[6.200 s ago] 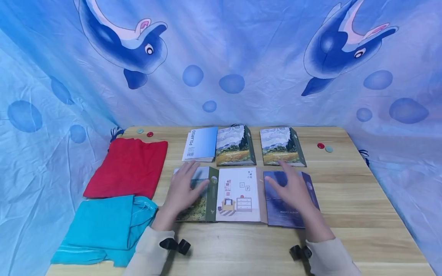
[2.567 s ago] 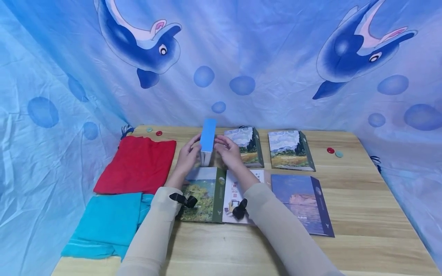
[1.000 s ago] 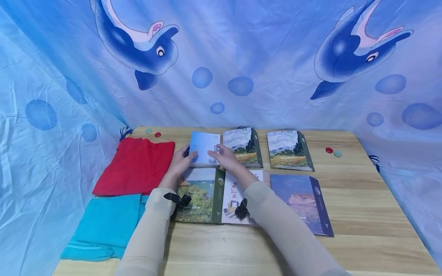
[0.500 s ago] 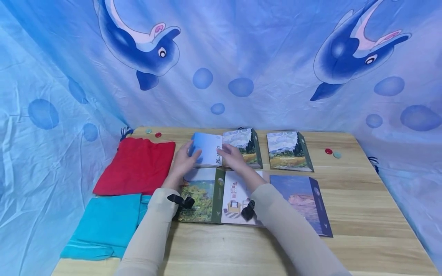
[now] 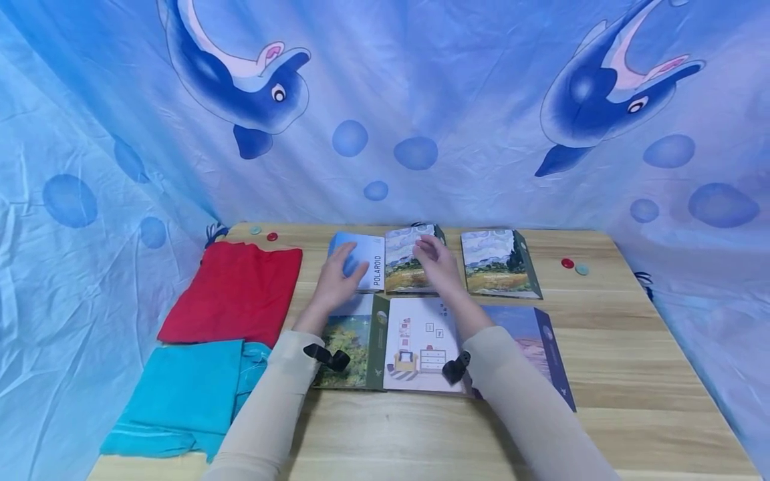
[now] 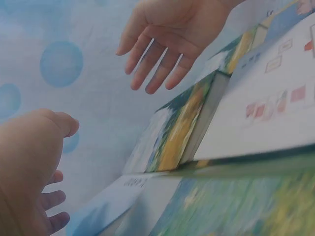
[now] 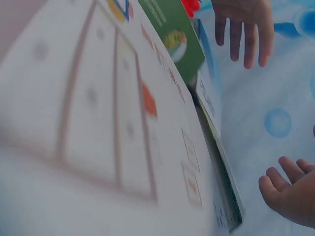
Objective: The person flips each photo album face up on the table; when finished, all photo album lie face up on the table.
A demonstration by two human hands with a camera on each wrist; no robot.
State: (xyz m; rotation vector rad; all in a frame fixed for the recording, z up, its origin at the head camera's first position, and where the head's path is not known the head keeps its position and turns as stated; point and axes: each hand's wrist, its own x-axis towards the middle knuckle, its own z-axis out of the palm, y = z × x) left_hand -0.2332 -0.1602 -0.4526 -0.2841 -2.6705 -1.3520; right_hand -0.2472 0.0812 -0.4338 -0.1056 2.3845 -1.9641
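Back left on the table lies the blue POLAROID album, its lettering along the right side, snug beside a landscape-cover album. My left hand hovers over the POLAROID album's left part, fingers loosely spread and holding nothing. Above the landscape album is my right hand, relaxed and free of any object; it hides part of that cover. Both wrist views show the palms apart, facing each other. In front lie a green-spined album, a white album with a drawn room and a purple album.
A second landscape album lies at the back right, separated by a gap. Folded red cloth and turquoise cloth occupy the left side. Red and pale green buttons sit near both back corners. A dolphin-print curtain hangs behind.
The POLAROID album was lifted, turned round and laid back beside the landscape album, its lettering now on the right. Both hands have since let go; the right has moved rightward.
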